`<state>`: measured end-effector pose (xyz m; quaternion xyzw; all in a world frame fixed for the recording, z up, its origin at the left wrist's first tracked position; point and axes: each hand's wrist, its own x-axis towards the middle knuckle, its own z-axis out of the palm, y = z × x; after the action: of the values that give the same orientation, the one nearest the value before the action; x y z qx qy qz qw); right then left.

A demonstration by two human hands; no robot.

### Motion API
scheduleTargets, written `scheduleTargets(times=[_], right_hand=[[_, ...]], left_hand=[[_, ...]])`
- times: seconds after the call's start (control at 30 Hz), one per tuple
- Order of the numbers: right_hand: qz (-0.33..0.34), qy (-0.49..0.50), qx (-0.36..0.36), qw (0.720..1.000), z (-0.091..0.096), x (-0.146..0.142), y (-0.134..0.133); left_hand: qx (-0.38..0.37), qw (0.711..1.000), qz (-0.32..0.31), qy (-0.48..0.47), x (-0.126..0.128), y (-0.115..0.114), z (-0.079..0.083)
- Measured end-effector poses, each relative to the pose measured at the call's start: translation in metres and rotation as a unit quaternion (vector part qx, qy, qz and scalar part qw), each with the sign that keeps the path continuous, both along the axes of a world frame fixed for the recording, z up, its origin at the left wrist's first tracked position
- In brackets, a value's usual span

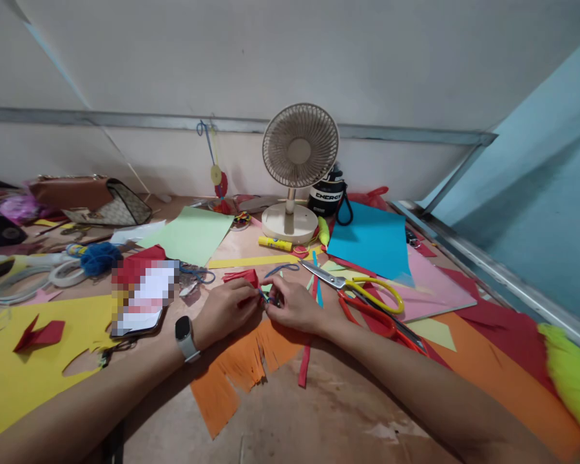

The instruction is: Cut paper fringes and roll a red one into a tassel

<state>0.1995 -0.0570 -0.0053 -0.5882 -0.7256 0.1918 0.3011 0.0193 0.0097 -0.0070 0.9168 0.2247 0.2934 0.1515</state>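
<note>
My left hand [228, 309], a watch [184, 329] on its wrist, is closed around a red paper piece with cut strips [244, 277], like a tassel. Close beside it, my right hand [292, 304] pinches a blue string [272, 299] at the red paper's end. The fingers partly hide where string and paper meet. Under both hands lies orange paper [222, 393] cut into a fringe. A loose blue string end [283, 269] curls on the table just beyond my right hand. Yellow-handled scissors [367, 288] lie open to the right, by red-handled scissors [389, 327].
A small fan [299, 145] and a black bottle [325, 196] stand at the back. A phone [149, 299], blue yarn [100, 258] and tape rolls [67, 274] lie left. Blue paper [372, 238] and pink paper [437, 283] spread right. A glue stick [275, 243] lies before the fan.
</note>
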Motion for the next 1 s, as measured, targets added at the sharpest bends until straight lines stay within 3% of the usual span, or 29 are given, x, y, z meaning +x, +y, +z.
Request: scheduleTargets(times=[0.17, 0.4, 0.57, 0.67, 0.77, 0.87, 1.0], right_hand=[[-0.004, 0.019, 0.032, 0.999, -0.003, 0.004, 0.004], [-0.032, 0.036, 0.036, 0.998, -0.003, 0.005, 0.005], [-0.037, 0.044, 0.042, 0.997, -0.003, 0.005, 0.006], [-0.044, 0.050, 0.047, 0.997, -0.003, 0.005, 0.006], [-0.051, 0.054, 0.053, 0.996, -0.003, 0.006, 0.007], [-0.056, 0.057, 0.055, 0.995, -0.005, 0.006, 0.007], [-0.071, 0.063, 0.060, 0.994, -0.007, 0.006, 0.007]], left_hand=[[-0.079, 0.996, -0.038, -0.031, 0.000, 0.002, 0.007], [-0.053, 0.998, -0.046, 0.004, -0.001, -0.002, 0.020], [0.064, 0.998, -0.020, 0.012, -0.002, 0.000, 0.018], [0.182, 0.983, -0.015, 0.035, -0.004, 0.000, 0.014], [0.236, 0.971, -0.025, 0.032, -0.005, -0.002, 0.013], [0.198, 0.980, -0.013, 0.002, -0.006, -0.001, 0.012], [0.065, 0.996, -0.004, -0.054, -0.004, 0.003, 0.008]])
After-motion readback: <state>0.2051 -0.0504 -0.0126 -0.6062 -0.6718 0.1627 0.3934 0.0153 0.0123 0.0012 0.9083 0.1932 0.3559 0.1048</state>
